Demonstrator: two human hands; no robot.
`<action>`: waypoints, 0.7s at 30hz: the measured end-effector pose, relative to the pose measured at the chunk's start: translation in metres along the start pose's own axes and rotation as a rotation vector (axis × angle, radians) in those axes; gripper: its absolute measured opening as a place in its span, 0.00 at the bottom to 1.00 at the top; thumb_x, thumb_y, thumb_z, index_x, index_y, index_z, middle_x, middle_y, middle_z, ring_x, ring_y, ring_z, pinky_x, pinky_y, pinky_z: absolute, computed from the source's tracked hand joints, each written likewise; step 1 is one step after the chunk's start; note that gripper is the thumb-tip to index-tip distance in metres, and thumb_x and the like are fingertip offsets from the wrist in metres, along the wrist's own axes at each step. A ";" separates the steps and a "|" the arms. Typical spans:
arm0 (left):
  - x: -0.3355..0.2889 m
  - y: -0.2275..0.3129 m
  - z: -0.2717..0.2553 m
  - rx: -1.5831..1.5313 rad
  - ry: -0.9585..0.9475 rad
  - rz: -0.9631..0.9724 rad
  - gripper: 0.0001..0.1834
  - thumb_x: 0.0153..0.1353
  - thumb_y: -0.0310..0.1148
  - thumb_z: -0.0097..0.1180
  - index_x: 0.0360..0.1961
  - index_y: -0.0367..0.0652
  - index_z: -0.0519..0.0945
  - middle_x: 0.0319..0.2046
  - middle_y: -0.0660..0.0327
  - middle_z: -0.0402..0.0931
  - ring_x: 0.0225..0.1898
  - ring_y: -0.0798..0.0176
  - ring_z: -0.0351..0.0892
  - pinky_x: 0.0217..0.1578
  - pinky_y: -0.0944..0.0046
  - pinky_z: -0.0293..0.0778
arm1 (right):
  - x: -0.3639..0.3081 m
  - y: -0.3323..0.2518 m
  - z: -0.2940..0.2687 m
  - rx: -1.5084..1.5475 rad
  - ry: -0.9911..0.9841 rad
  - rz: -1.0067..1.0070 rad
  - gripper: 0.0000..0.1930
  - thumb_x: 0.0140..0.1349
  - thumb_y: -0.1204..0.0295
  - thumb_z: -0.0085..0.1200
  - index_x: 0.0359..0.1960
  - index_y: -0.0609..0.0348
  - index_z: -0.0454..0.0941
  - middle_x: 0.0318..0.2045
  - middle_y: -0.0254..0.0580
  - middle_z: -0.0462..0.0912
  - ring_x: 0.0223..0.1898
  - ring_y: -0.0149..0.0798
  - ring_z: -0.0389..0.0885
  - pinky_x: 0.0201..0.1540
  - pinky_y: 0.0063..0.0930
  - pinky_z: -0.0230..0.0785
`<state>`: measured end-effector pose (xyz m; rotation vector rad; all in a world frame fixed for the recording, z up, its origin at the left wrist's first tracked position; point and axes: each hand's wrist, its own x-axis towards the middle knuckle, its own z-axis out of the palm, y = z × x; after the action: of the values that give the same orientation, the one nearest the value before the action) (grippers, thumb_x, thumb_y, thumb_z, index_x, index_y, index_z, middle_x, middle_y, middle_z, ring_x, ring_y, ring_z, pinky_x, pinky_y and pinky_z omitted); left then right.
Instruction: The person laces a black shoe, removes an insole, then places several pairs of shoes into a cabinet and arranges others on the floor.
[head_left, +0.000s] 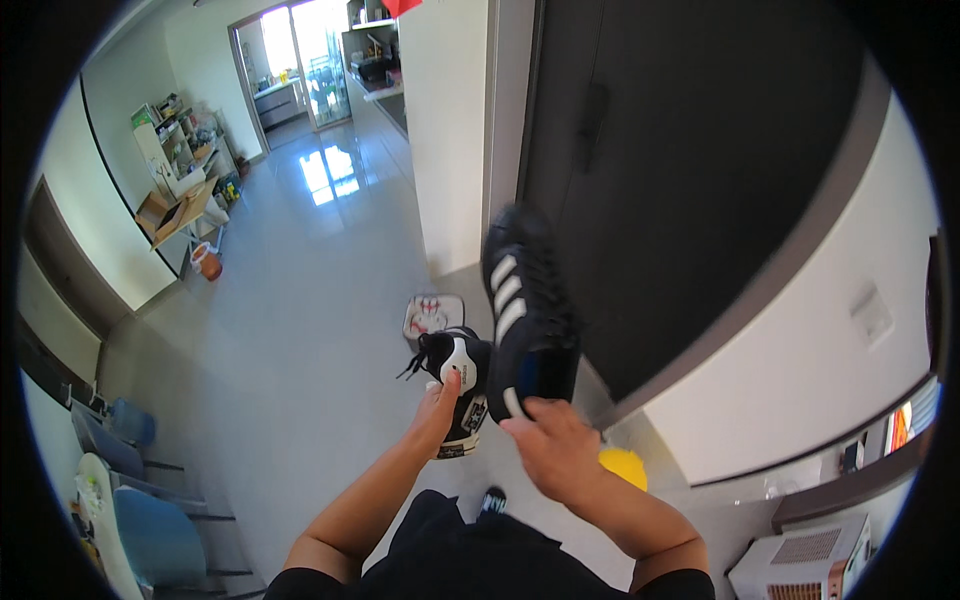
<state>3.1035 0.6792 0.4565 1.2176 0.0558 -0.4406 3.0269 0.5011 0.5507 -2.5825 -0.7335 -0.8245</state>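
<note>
My right hand (555, 450) is closed round the heel of a black sneaker (518, 285) with white side stripes and black laces. Its toe points away from me, up in front of the dark door. To the left, my left hand (430, 420) grips a second black sneaker (474, 352) with a white panel, the thumb on the white part and loose black laces hanging to the side. Just under it shows a black shoe part (472, 415) with a star patch and a pale sole; whether this is a separate shoe I cannot tell. The two sneakers overlap slightly in view.
Beyond the shoes, a small pale patterned box or mat (425, 312) lies on the glossy floor (300, 300). A tall dark door (690, 170) stands at the right, and something round and yellow (625, 466) is below it. Blue chairs (160, 535) line the lower left.
</note>
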 end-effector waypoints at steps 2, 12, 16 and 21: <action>0.055 0.027 -0.001 0.095 0.048 0.134 0.35 0.61 0.62 0.44 0.48 0.36 0.74 0.41 0.59 0.76 0.40 0.68 0.73 0.41 0.67 0.69 | 0.063 0.023 0.007 -0.101 -0.033 -0.128 0.08 0.46 0.71 0.56 0.30 0.52 0.74 0.37 0.45 0.76 0.37 0.42 0.75 0.22 0.28 0.71; 0.263 0.135 -0.018 -0.168 -0.245 0.142 0.52 0.52 0.75 0.27 0.65 0.42 0.55 0.58 0.52 0.64 0.59 0.56 0.64 0.59 0.56 0.61 | 0.207 0.168 0.116 -0.214 0.173 -0.505 0.06 0.49 0.72 0.55 0.29 0.57 0.74 0.32 0.46 0.77 0.33 0.37 0.73 0.17 0.15 0.64; 0.348 0.180 -0.037 -0.405 -0.455 0.048 0.43 0.59 0.66 0.32 0.65 0.44 0.58 0.57 0.55 0.66 0.60 0.58 0.63 0.60 0.57 0.59 | 0.226 0.201 0.146 0.207 0.186 -0.506 0.09 0.51 0.71 0.58 0.35 0.55 0.75 0.36 0.45 0.79 0.35 0.38 0.76 0.23 0.18 0.70; 0.428 0.188 -0.038 -0.298 -0.509 0.003 0.36 0.60 0.57 0.36 0.63 0.43 0.60 0.57 0.56 0.67 0.58 0.59 0.65 0.58 0.57 0.61 | 0.213 0.281 0.187 0.412 0.057 -0.416 0.05 0.52 0.72 0.60 0.31 0.52 0.78 0.36 0.43 0.79 0.38 0.42 0.78 0.31 0.24 0.73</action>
<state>3.5692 0.6381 0.4936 0.7871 -0.3068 -0.7021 3.4168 0.4365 0.4927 -2.0630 -1.2974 -0.7578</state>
